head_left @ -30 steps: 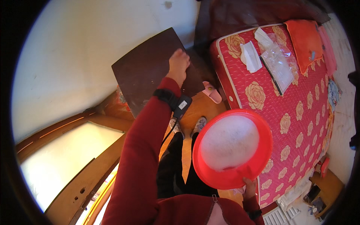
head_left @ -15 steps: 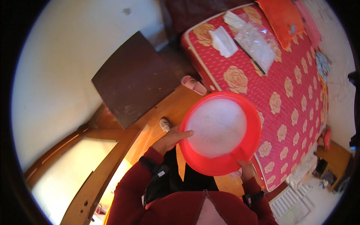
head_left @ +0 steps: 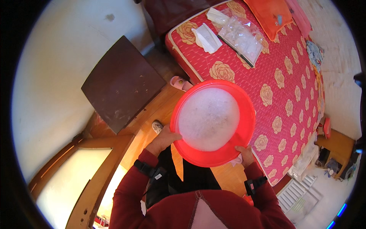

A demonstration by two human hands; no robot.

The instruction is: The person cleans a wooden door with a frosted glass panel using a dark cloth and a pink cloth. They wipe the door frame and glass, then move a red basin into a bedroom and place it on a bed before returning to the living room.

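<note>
A round red basin [head_left: 245, 126] is held up in front of me, with white sudsy foam [head_left: 209, 119] filling much of it. On its left side my left hand [head_left: 163, 139] is closed on the rim, thumb over the edge. At the lower right of the rim my right hand [head_left: 246, 155] grips the basin, thumb on top and the other fingers mostly hidden. A bit of pinkish cloth [head_left: 236, 160] shows beside the right hand, under the rim; I cannot tell whether the hand holds it too.
Beyond the basin stands a bed with a red floral mattress [head_left: 248, 95], bearing a plastic-wrapped package [head_left: 242, 38], white paper [head_left: 207, 38] and an orange pillow [head_left: 267, 17]. A dark brown cabinet [head_left: 122, 84], a pink slipper [head_left: 180, 83] and an open door [head_left: 89, 191] lie leftward.
The bed, cabinet and basin have all shifted left and slightly up in view. Both hands keep their hold on the basin, and the slipper is now partly covered by its rim.
</note>
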